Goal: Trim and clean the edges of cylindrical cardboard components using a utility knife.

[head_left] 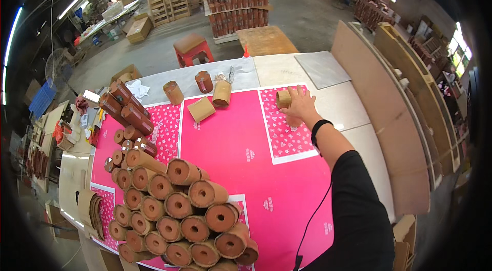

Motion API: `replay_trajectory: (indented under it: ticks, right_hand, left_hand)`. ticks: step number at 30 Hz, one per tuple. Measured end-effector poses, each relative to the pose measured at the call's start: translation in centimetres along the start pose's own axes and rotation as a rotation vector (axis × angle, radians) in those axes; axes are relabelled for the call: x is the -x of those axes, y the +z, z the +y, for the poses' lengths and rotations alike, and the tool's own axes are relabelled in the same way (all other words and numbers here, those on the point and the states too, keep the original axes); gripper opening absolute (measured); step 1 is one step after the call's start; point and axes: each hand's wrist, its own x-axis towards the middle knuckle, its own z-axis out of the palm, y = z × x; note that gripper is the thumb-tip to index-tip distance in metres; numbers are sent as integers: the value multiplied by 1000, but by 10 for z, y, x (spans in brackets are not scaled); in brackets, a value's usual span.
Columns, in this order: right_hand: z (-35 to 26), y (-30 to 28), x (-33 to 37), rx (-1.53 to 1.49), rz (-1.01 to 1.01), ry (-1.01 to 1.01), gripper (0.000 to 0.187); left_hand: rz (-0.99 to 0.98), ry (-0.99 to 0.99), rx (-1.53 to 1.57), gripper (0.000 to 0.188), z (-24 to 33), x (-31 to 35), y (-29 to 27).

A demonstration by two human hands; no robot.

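My right hand reaches to the far right part of the table, its fingers curved around a short brown cardboard cylinder. That cylinder lies on a pink patterned sheet with a white border. My left hand is not in view. To the left of my right hand are a cardboard-wrapped cylinder, a tan cardboard sleeve, a reddish-brown cylinder and another wrapped one. A large pile of cardboard-wrapped, reddish-brown cylinders with round holes in their ends fills the near left.
Taller brown cylinders stand at the table's left side. Curved cardboard sheets lie nested at the near left. A long board rises along the right edge. Beyond the table are a red stool and stacked brown cylinders.
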Motion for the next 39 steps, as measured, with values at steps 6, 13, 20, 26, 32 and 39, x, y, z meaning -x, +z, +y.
replay_trajectory:
  ticks: [6, 13, 20, 26, 32, 39]
  right_hand:
    - [-11, 36, -69, -108, -240, 324, 112]
    - [23, 62, -133, -164, -519, 400, 110]
    - [27, 38, -78, -120, -441, 49, 95]
    - [1, 37, 132, 107, -591, -559, 55]
    - [-16, -1, 337, -27, -539, -1067, 66]
    - [25, 26, 421, -344, -637, -724, 78]
  left_hand:
    - [148, -151, -164, 80, 84, 48, -46]
    - [136, -54, -228, 73, 122, 52, -34]
    - [96, 140, -382, 62, 157, 60, -38]
    - [-82, 141, -64, 52, 227, 51, -10]
    - [-1206, 588, 111, 86, 281, 74, 111]
    - [-752, 917, -271, 109, 222, 121, 261]
